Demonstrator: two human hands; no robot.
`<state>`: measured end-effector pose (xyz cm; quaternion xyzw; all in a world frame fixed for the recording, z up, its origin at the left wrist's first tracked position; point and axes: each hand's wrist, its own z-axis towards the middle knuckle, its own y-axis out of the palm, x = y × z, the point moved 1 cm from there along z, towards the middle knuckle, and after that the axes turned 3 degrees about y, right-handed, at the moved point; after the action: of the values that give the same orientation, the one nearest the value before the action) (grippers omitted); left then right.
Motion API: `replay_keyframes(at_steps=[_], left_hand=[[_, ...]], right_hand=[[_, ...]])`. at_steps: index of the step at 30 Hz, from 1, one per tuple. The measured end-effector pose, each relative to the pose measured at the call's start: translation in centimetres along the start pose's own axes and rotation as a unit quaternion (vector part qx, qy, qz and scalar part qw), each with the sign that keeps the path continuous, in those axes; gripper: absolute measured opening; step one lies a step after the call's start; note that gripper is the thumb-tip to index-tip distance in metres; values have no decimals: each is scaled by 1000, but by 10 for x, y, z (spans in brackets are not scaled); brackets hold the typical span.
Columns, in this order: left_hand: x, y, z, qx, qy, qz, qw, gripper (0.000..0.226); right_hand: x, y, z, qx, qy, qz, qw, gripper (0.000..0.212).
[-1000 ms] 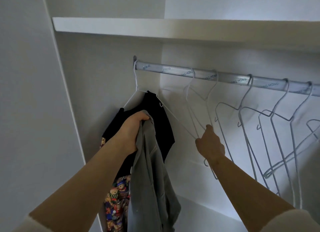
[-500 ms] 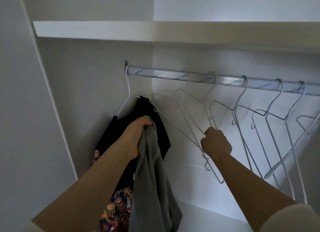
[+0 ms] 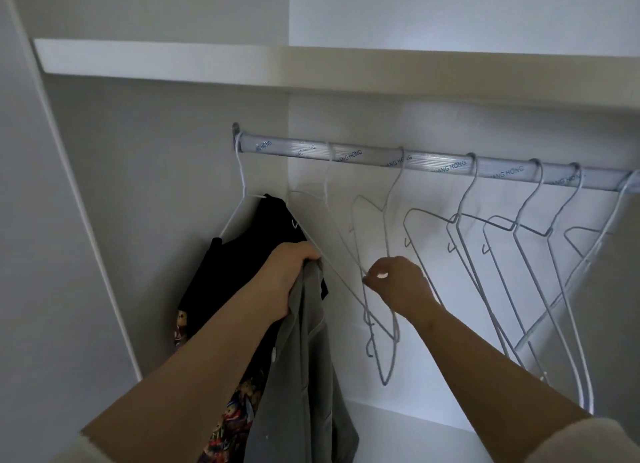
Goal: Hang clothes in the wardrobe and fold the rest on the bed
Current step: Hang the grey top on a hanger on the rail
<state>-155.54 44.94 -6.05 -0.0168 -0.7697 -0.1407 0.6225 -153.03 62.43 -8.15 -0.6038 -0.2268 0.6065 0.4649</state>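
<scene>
Grips grey garment (image 3: 304, 376) in left hand (image 3: 287, 275); pinches wire hanger (image 3: 347, 255) with right hand (image 3: 401, 286); inside wardrobe (image 3: 156, 185), on rail (image 3: 433, 165): black garment (image 3: 242, 255), bare hangers (image 3: 464, 220).

A white shelf (image 3: 311, 68) runs across the top of the wardrobe (image 3: 156, 185). Under it a shiny rail (image 3: 433, 163) goes from the left side off to the right, with grey letters printed along it. Empty wire hangers (image 3: 458, 217) hang on the rail's right part, close together and tilted. The bottom board (image 3: 415, 438) is white.
</scene>
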Motion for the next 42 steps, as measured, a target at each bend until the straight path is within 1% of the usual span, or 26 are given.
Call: replay_keyframes(at_steps=[2,5,6,9,12,16,19,21,23,25,27,32,34,36,37,39,40,42], left_hand=[[-3,14,6,-5,3,28,1000,21],[-12,34,10,-25,-7,66,997,44],[-16,38,12,-30,-12,74,997,46],[-25,43,19,-12,1,99,995,42],[-29,43,24,-1,13,128,992,34],[-32,42,31,6,14,136,991,20],[-31,39,35,38,14,110,993,13],[-30,37,36,56,11,96,994,18],[-27,37,38,68,6,72,995,26],[-22,37,39,82,-7,39,996,27],[-18,38,38,90,-12,19,996,27],[-19,40,37,82,-14,30,996,27],[-18,42,39,82,-16,17,996,25],[-18,46,35,70,-20,-4,997,14],[-18,48,34,61,-20,-13,998,11],[-20,47,35,50,-24,-31,998,25],[-18,44,35,48,-26,-36,998,27],[-14,39,37,40,-29,-46,998,16]], right_hand=[[-5,4,-3,-27,-15,84,996,25],[-11,6,-10,-55,-36,132,989,23],[-12,6,-12,-70,-40,140,987,25],[-8,3,-15,-82,-54,154,983,27],[-5,2,-17,-79,-71,134,985,28],[2,-1,-22,-59,-64,136,987,22],[7,-4,-27,-82,-65,103,989,28],[10,-5,-30,-97,-63,86,990,29],[12,-6,-33,-95,-53,91,990,34],[12,-7,-35,-94,-46,100,989,38],[14,-11,-37,-93,-43,108,989,38],[16,-19,-44,-112,-11,146,983,33],[9,-17,-45,-138,26,225,964,27],[0,-13,-47,-168,54,296,939,22],[-2,-12,-47,-179,57,297,936,21],[-3,-13,-48,-198,55,279,938,22],[-3,-16,-49,-206,54,276,937,23],[-2,-24,-51,-212,56,288,932,24]])
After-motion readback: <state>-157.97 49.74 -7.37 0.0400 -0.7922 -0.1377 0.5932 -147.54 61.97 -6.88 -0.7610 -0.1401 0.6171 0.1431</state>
